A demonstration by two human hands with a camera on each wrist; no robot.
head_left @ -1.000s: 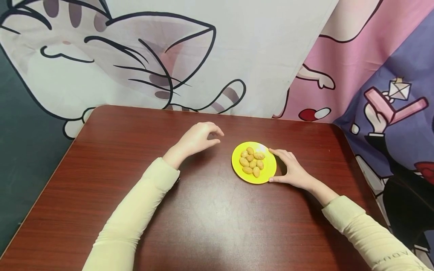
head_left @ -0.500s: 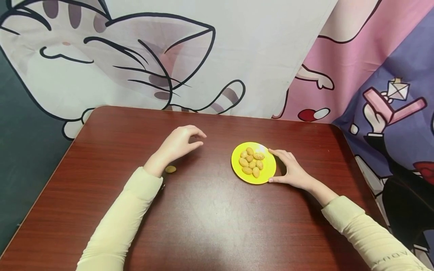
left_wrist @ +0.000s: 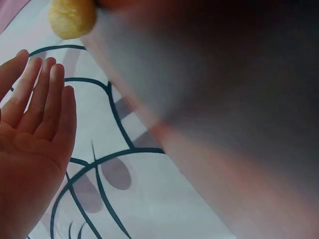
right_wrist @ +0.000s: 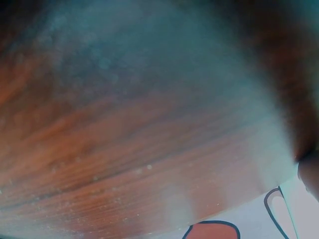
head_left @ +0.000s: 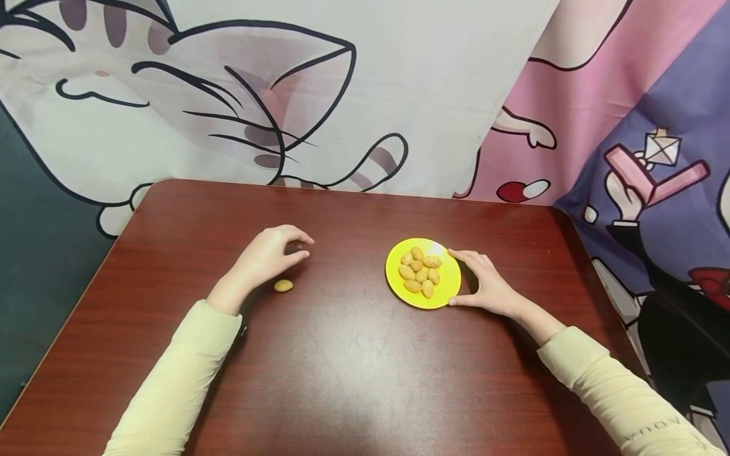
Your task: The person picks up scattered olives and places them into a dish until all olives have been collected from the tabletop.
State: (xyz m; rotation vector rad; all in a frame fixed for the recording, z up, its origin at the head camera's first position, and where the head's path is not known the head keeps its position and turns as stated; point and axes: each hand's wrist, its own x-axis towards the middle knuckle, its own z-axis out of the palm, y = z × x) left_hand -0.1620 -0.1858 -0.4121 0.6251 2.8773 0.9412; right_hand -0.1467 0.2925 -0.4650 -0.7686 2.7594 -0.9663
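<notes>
A yellow plate [head_left: 449,280] lies on the table with several small oval yellow-brown pieces [head_left: 417,265], nut-like in look, grouped on it. My right hand [head_left: 492,288] holds the plate's right edge, forefinger at the far rim and thumb at the near rim. One more oval piece [head_left: 283,285] lies on the wood, close by the near side of my left hand [head_left: 263,259]. That hand hovers with loosely bent fingers, thumb apart, and nothing between them. The left wrist view shows its palm [left_wrist: 37,144] and a yellow piece [left_wrist: 73,19] at the top.
The brown wooden table [head_left: 353,380] ends at the back against a white cloth [head_left: 450,95] printed with a cat. A pink and purple printed cloth [head_left: 621,120] hangs at the right. Blurred tabletop [right_wrist: 124,164] fills most of the right wrist view.
My left hand has moved left and towards me, away from the plate, and the lone oval piece has come into view beside it. My right hand has stayed at the plate.
</notes>
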